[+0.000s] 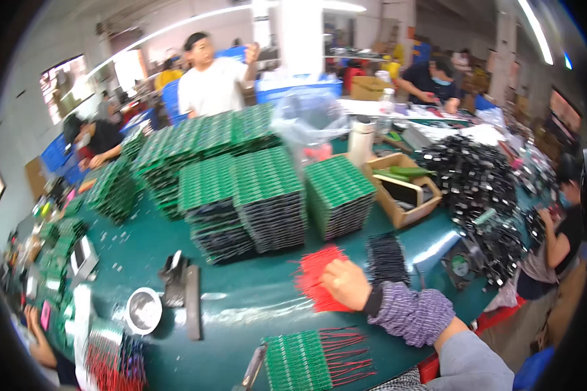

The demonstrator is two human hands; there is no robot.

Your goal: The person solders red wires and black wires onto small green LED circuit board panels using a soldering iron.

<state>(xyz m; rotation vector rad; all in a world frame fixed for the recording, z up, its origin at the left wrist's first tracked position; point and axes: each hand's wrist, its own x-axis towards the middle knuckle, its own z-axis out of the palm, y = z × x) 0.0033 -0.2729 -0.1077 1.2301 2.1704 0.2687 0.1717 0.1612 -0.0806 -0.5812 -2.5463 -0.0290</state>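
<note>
My right hand (pixel 346 283), in a purple knitted sleeve cover, reaches in from the lower right. Its curled fingers press together on a pile of short red wires (pixel 316 287). A bundle of black wires (pixel 388 259) lies just beyond that hand. Nearer to me is a green circuit board panel (pixel 296 360), with red wires (pixel 346 355) sticking out from its right side. A slim metal-tipped tool (pixel 254 367) stands at the panel's left edge; what holds it is out of sight. My left hand does not show.
Tall stacks of green circuit boards (pixel 267 195) fill the table's middle. An open cardboard box (pixel 407 208), a pale flask (pixel 361 140) and a heap of black parts (pixel 466 182) are at the right. A metal bowl (pixel 143 311) sits left. Several co-workers surround the table.
</note>
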